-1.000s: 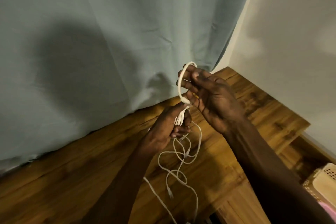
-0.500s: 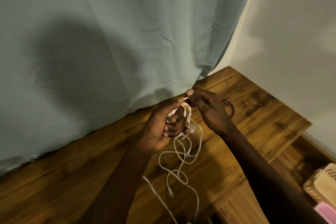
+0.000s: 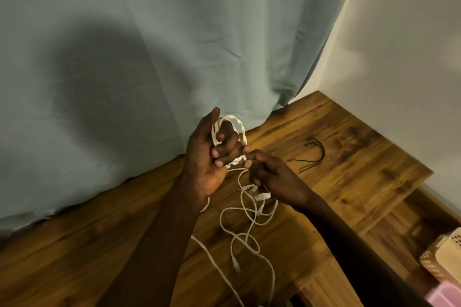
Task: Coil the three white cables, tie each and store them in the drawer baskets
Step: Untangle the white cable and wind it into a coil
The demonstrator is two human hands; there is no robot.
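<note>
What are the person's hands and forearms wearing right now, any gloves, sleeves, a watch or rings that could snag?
Nothing shows. The left hand and right hand are bare, with no gloves. Both forearms are uncovered as far as the frame's bottom edge, so no sleeve or cuff is in view. No watch, band or ring can be made out, though the dim light leaves small items uncertain.

Grey-green curtain point(image 3: 149, 45), wooden table point(image 3: 349, 169)
</note>
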